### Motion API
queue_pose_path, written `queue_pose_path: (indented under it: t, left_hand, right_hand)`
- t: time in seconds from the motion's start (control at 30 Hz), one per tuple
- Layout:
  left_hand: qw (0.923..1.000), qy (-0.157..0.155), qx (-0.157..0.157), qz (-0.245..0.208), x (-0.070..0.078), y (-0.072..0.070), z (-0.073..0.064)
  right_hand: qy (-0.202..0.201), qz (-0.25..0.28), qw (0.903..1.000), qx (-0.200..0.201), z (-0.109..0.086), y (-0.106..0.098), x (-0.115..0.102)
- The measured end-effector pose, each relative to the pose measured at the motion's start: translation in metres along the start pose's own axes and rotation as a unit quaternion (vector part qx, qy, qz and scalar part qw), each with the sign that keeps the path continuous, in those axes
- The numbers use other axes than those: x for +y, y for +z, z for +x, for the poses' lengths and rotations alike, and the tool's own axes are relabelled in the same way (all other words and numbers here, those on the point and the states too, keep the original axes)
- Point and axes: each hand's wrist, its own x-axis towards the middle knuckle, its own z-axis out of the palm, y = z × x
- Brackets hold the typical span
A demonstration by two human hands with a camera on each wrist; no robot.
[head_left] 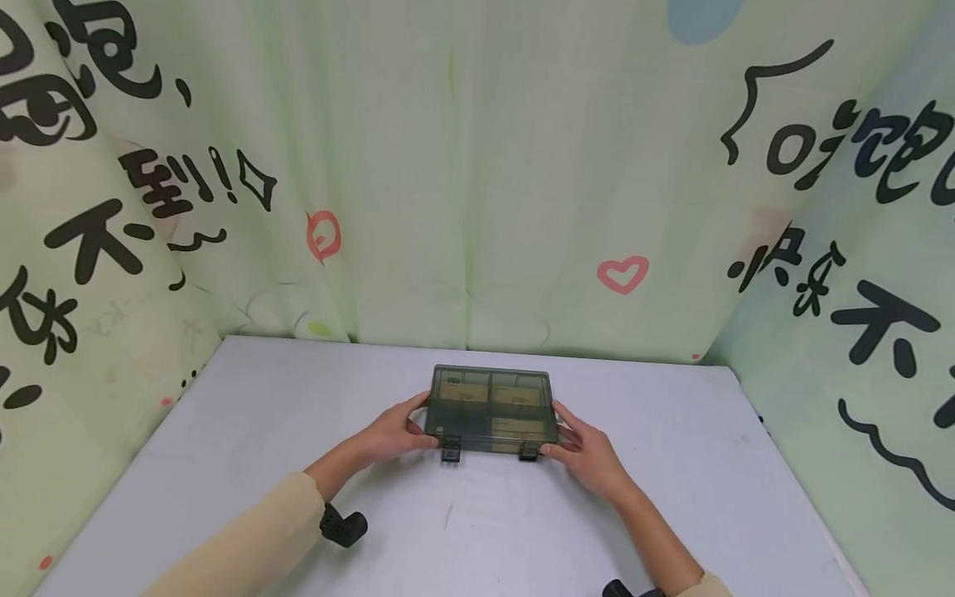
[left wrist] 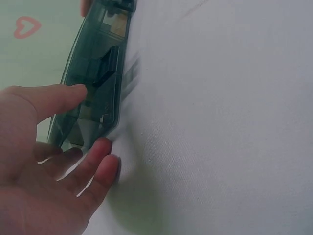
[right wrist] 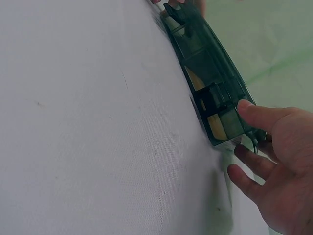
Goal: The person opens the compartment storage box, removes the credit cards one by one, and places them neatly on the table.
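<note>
A dark, see-through plastic compartment box is at the middle of the table toward the back. Its lid is down, and tan pieces show dimly in several of its compartments. Two black latches stick out along its near side. My left hand holds the box's left end, with the thumb on the near side and the fingers around the end. At the right end, my right hand holds it the same way, thumb at the front. Whether the box touches the table is hard to tell.
A white-covered table lies under the hands. Pale green curtain with black lettering and red hearts hangs behind it and at both sides. A black wrist-worn device is on the left forearm, and another is on the right.
</note>
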Motion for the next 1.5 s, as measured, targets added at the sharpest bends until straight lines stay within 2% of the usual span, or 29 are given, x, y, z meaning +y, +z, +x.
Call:
queue_pose_path:
  t: [0.23,0.63,0.8,1.07,1.3,1.5]
  left_hand:
    - [1.0,-0.006,0.004,0.006,0.003,-0.001,-0.003]
    - [1.0,-0.001,0.006,-0.004,0.006,-0.001,-0.003]
    - [0.9999,-0.004,0.011,-0.003,0.006,0.0,-0.001]
    - [0.9998,-0.002,0.019,0.002,0.005,0.002,-0.001]
    - [0.9994,0.003,0.023,0.024,0.006,0.002,-0.002]
    - [0.9989,0.006,0.026,0.038,0.006,0.002,-0.003]
  right_hand:
    - [0.004,-0.005,0.9999,0.016,-0.001,0.0,-0.002]
    - [0.011,-0.056,0.9964,0.063,-0.004,-0.001,-0.014]
    - [0.017,-0.046,0.9958,0.077,-0.002,-0.002,-0.017]
    - [0.002,-0.035,0.9937,0.107,-0.001,-0.003,-0.019]
    - [0.003,-0.022,0.9917,0.127,0.001,-0.001,-0.027]
    - [0.006,-0.005,0.9918,0.128,0.003,-0.002,-0.032]
